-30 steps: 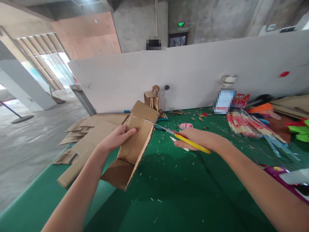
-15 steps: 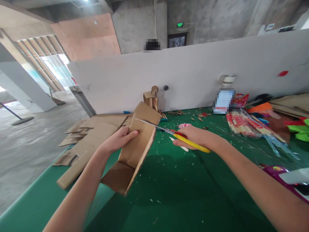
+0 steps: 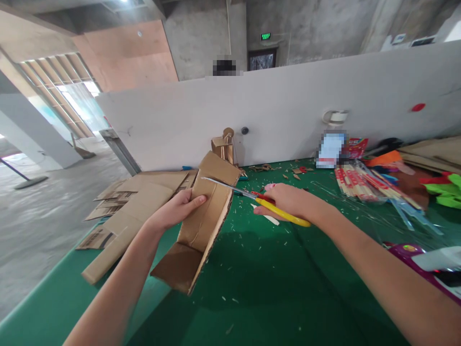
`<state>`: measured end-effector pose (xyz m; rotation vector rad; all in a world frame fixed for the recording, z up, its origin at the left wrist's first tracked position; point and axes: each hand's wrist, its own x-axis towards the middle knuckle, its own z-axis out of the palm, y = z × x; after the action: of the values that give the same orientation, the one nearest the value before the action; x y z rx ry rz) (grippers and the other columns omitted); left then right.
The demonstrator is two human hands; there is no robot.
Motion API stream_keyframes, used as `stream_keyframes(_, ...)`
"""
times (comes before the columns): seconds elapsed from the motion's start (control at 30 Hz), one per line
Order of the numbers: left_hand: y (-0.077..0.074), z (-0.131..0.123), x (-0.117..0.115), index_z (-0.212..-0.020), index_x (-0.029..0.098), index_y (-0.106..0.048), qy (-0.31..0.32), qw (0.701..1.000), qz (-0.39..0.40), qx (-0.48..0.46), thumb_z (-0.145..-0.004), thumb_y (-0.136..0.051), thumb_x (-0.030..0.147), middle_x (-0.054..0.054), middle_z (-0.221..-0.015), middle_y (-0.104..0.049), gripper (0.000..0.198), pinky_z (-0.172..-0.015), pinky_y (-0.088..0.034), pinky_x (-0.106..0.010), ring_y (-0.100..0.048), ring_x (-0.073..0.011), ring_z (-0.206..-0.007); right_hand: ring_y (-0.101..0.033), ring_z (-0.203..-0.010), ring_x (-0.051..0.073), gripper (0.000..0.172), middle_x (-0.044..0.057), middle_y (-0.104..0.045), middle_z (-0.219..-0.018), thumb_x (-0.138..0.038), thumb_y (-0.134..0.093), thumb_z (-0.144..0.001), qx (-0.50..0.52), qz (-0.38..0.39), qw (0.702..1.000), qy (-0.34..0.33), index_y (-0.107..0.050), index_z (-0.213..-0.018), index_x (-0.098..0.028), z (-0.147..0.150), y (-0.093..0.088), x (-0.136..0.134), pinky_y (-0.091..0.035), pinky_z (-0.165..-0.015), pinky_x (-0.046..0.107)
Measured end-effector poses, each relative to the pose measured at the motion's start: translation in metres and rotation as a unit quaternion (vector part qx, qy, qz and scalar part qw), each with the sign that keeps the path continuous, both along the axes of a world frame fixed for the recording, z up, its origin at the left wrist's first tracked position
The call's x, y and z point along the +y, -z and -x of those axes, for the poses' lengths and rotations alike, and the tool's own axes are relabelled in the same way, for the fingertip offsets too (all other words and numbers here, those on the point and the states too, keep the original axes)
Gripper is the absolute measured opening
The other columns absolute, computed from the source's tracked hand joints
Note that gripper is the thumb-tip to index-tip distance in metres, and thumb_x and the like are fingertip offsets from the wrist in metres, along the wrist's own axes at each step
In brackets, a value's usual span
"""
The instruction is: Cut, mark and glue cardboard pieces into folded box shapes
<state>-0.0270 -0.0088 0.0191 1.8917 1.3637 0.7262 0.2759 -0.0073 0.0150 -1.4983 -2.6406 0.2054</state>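
Note:
My left hand (image 3: 182,207) grips a folded brown piece of cardboard (image 3: 208,218) by its left edge, the thumb lying on its inner face. The piece is tilted above the table, with a flap bent up at its lower end. In my right hand (image 3: 284,202) is a pair of scissors (image 3: 279,211) with yellow and red handles. Its blades reach across the upper part of the cardboard from the right edge, one blade showing on the inner face. Whether the other blade is behind the cardboard I cannot tell.
Flat cardboard sheets (image 3: 144,202) lie on the green table (image 3: 259,288) at left. A small cardboard construction (image 3: 223,146) stands by the white partition (image 3: 281,105). At right are a phone (image 3: 330,150), packaged sticks (image 3: 360,182) and a purple-and-white device (image 3: 428,264). Scraps litter the table.
The view has shifted slightly, moving the background a little to the left. Both hands keep their holds, and the scissors stay across the cardboard in nearly the same place.

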Motion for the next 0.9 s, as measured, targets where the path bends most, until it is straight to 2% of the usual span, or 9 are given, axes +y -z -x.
stream_keyframes(0.17, -0.0059, -0.0009, -0.0031, -0.069, 0.014, -0.061, -0.006, 0.999, -0.020, 0.035, -0.072, -0.059, 0.062, -0.003, -0.059, -0.060, 0.048, -0.042, -0.040, -0.022, -0.056, -0.0166, -0.055, -0.045, -0.046, 0.013, 0.062, 0.006, -0.057, -0.063, -0.075, -0.037, -0.080, -0.011, -0.005, 1.000, 0.012, -0.057, -0.062, -0.019, 0.0009, -0.0009, 0.0006, -0.024, -0.048, 0.029)
stream_keyframes(0.33, -0.0087, -0.0014, -0.0054, -0.082, 0.013, -0.065, 0.017, 0.999, -0.025, 0.010, -0.073, -0.060, 0.058, -0.004, -0.069, -0.065, 0.046, -0.047, -0.044, -0.024, -0.060, -0.0192, -0.062, -0.043, -0.045, 0.012, 0.062, 0.005, -0.056, -0.062, -0.077, -0.037, -0.079, -0.009, -0.017, 1.000, 0.020, -0.053, -0.060, -0.020, 0.0007, -0.0009, 0.0005, -0.022, -0.045, 0.028)
stream_keyframes(0.43, -0.0079, -0.0005, -0.0052, -0.086, 0.013, -0.065, 0.024, 0.999, -0.021, -0.001, -0.074, -0.060, 0.057, -0.004, -0.073, -0.066, 0.046, -0.051, -0.046, -0.024, -0.061, -0.0200, -0.066, -0.044, -0.045, 0.013, 0.063, 0.005, -0.055, -0.062, -0.077, -0.036, -0.079, -0.014, -0.026, 0.999, 0.021, -0.052, -0.060, -0.020, 0.0006, -0.0009, 0.0000, -0.022, -0.045, 0.028)
stream_keyframes(0.57, -0.0059, 0.0015, -0.0043, -0.081, 0.014, -0.065, 0.020, 0.999, -0.025, -0.012, -0.073, -0.061, 0.057, -0.003, -0.068, -0.064, 0.044, -0.052, -0.047, -0.025, -0.062, -0.0206, -0.068, -0.046, -0.048, 0.014, 0.063, 0.006, -0.055, -0.063, -0.078, -0.038, -0.077, -0.015, -0.024, 0.999, 0.039, -0.054, -0.062, -0.019, 0.0010, -0.0034, -0.0013, -0.025, -0.046, 0.028)
stream_keyframes(0.73, -0.0032, 0.0027, -0.0026, -0.078, 0.015, -0.065, -0.012, 0.999, -0.027, -0.018, -0.070, -0.064, 0.057, -0.002, -0.062, -0.062, 0.043, -0.051, -0.047, -0.025, -0.061, -0.0215, -0.067, -0.046, -0.049, 0.015, 0.062, 0.006, -0.052, -0.059, -0.078, -0.038, -0.077, -0.028, -0.018, 0.997, 0.063, -0.052, -0.061, -0.020, 0.0024, -0.0082, -0.0030, -0.026, -0.045, 0.028)
stream_keyframes(0.9, -0.0011, 0.0023, -0.0008, -0.079, 0.014, -0.063, 0.006, 1.000, -0.004, -0.024, -0.073, -0.061, 0.060, -0.005, -0.072, -0.066, 0.047, -0.052, -0.047, -0.025, -0.061, -0.0195, -0.066, -0.044, -0.047, 0.013, 0.058, 0.004, -0.052, -0.059, -0.075, -0.041, -0.078, -0.005, -0.025, 0.999, 0.042, -0.049, -0.060, -0.020, -0.0005, -0.0051, -0.0012, -0.025, -0.046, 0.028)
